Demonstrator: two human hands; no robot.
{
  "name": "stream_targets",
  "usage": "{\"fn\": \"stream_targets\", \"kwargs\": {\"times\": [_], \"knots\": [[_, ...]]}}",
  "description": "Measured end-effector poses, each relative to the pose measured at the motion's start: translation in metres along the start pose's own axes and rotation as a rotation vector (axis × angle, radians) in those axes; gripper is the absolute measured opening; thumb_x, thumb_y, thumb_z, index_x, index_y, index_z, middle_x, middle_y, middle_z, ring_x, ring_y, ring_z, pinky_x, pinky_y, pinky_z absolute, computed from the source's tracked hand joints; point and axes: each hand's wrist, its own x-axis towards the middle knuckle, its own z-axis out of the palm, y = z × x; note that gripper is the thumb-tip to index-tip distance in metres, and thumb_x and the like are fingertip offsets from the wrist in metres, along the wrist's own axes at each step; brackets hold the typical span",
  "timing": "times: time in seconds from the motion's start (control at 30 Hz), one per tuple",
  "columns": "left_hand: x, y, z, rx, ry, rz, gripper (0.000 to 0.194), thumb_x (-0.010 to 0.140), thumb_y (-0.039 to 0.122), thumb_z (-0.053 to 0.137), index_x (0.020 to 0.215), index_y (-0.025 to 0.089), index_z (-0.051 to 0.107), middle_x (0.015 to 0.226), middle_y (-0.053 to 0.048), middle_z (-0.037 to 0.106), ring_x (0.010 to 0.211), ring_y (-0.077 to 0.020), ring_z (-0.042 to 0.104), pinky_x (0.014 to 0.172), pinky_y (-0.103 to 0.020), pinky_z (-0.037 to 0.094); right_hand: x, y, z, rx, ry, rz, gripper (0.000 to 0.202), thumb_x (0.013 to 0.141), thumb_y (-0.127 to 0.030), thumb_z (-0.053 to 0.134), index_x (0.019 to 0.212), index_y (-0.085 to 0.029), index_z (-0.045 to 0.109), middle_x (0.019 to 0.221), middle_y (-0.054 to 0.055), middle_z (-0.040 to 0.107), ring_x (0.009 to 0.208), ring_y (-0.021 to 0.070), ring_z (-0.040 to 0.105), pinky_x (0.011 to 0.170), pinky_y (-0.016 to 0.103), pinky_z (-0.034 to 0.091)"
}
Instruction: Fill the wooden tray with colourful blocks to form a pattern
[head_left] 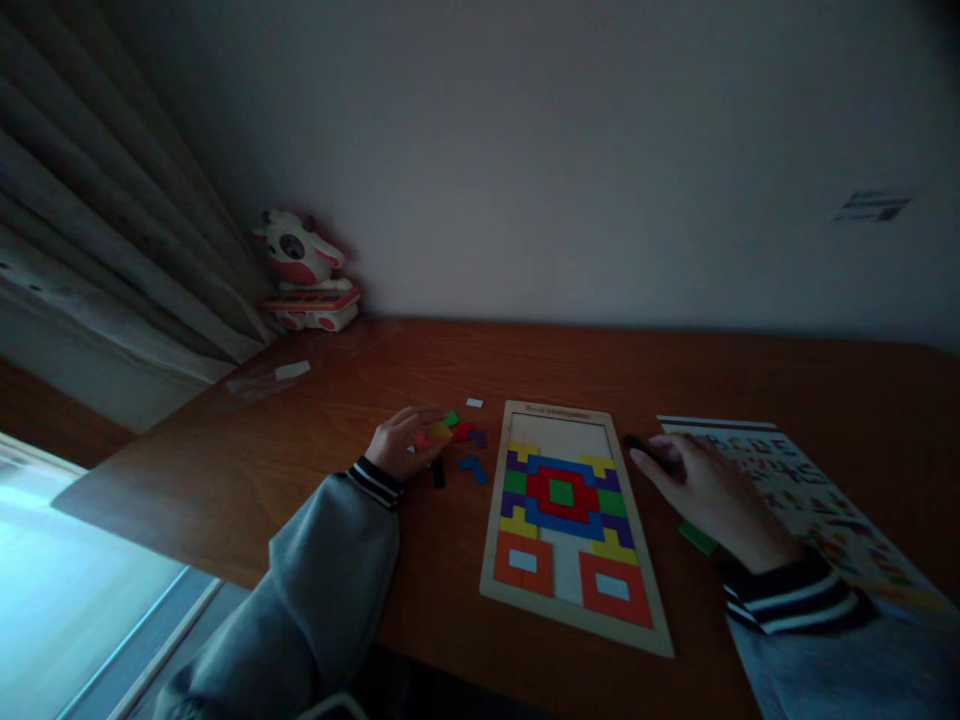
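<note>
A wooden puzzle tray (495, 535) lies in front of me, partly filled with coloured block pieces in a symmetrical pattern. Two orange squares with white centres sit at its near end, and the far end shows bare board. To its left, my left hand (405, 443) rests over a small pile of loose pieces, fingers stretched out and touching them. A red piece (464, 431), a blue piece (473, 469) and a black piece (439, 473) lie beside it. Right of the tray, my right hand (709, 495) pinches a dark puzzle piece (646, 450) between thumb and fingers.
A printed pattern sheet (817, 495) lies under and beyond my right forearm, with a green piece (697, 538) near its edge. A cow-shaped toy keyboard (311, 275) stands at the back left by the curtain (112, 200). Small white pieces lie on the table (420, 365).
</note>
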Motion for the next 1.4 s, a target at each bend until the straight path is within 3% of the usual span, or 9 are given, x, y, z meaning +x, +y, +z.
{"fn": "stream_targets", "kwargs": {"times": [0.17,0.27,0.4,0.5,0.63,0.8,0.97,1.1,1.4], "knots": [[0.009,0.041,0.016,-0.049,0.048,0.109,0.035,0.083,0.031,0.075,0.116,0.023,0.063,0.111,-0.007,0.071,0.098,-0.0218,0.070,0.085,-0.038,0.063,-0.001,-0.036,-0.021,0.156,0.147,-0.040,0.037,0.093,-0.055,0.046,0.094,-0.023,0.064,0.092,0.012,0.070,0.082,0.0278,0.067,0.073,0.042,0.052],[0.014,0.068,0.028,-0.086,0.086,0.173,0.036,0.082,0.028,0.076,0.115,0.020,0.062,0.109,-0.009,0.071,0.095,-0.0190,0.071,0.082,-0.032,0.063,-0.005,-0.072,-0.025,0.416,-0.088,-0.079,0.033,0.093,-0.052,0.050,0.095,-0.024,0.067,0.082,0.007,0.073,0.073,0.0224,0.068,0.064,0.035,0.054],[0.019,0.092,0.043,-0.107,0.123,0.170,0.036,0.081,0.030,0.076,0.113,0.019,0.062,0.108,-0.009,0.071,0.093,-0.0184,0.071,0.081,-0.031,0.062,-0.009,-0.116,-0.015,0.783,-0.429,-0.087,0.032,0.091,-0.050,0.057,0.106,-0.023,0.066,0.099,0.006,0.075,0.087,0.0202,0.071,0.076,0.033,0.059],[0.022,0.103,0.050,-0.123,0.123,0.167,0.030,0.084,0.030,0.073,0.110,0.019,0.063,0.106,-0.008,0.072,0.091,-0.0184,0.071,0.079,-0.031,0.062,-0.007,-0.128,-0.008,0.907,-0.471,-0.075,0.029,0.089,-0.046,0.062,0.107,-0.023,0.067,0.102,0.005,0.075,0.091,0.0194,0.071,0.081,0.032,0.059],[0.023,0.110,0.054,-0.173,0.057,0.221,0.033,0.085,0.038,0.073,0.110,0.019,0.063,0.108,-0.009,0.071,0.091,-0.0198,0.071,0.078,-0.032,0.062,-0.007,-0.116,-0.008,0.890,-0.422,-0.075,0.027,0.090,-0.045,0.060,0.101,-0.022,0.069,0.095,0.004,0.075,0.086,0.0194,0.072,0.076,0.032,0.059],[0.019,0.092,0.045,-0.095,-0.050,0.273,0.023,0.091,0.032,0.066,0.111,0.021,0.063,0.109,-0.007,0.072,0.095,-0.0198,0.070,0.084,-0.035,0.060,-0.018,-0.092,-0.014,0.745,-0.257,-0.068,0.027,0.092,-0.046,0.057,0.104,-0.025,0.069,0.088,0.003,0.075,0.076,0.0184,0.071,0.070,0.029,0.059],[0.000,0.032,0.007,0.049,-0.015,0.176,0.018,0.089,0.027,0.065,0.106,0.021,0.067,0.103,-0.007,0.074,0.093,-0.0210,0.070,0.083,-0.037,0.057,-0.024,-0.077,-0.008,0.624,-0.057,-0.141,0.025,0.094,-0.043,0.054,0.107,-0.026,0.066,0.099,0.006,0.072,0.086,0.0197,0.070,0.072,0.029,0.057],[-0.020,-0.009,-0.020,0.184,-0.106,0.038,0.018,0.090,0.034,0.062,0.102,0.023,0.071,0.103,-0.007,0.075,0.096,-0.0217,0.070,0.087,-0.038,0.055,-0.022,-0.074,-0.005,0.600,0.044,-0.147,0.023,0.095,-0.041,0.054,0.106,-0.025,0.066,0.099,0.006,0.070,0.086,0.0192,0.068,0.069,0.028,0.056],[-0.027,-0.012,-0.012,0.196,-0.236,-0.042,0.027,0.094,0.032,0.053,0.112,0.020,0.070,0.106,-0.008,0.074,0.097,-0.0226,0.069,0.087,-0.038,0.057,-0.022,-0.076,-0.002,0.588,0.100,-0.106,0.027,0.094,-0.043,0.054,0.105,-0.023,0.067,0.098,0.007,0.071,0.086,0.0206,0.068,0.066,0.029,0.055]]}}
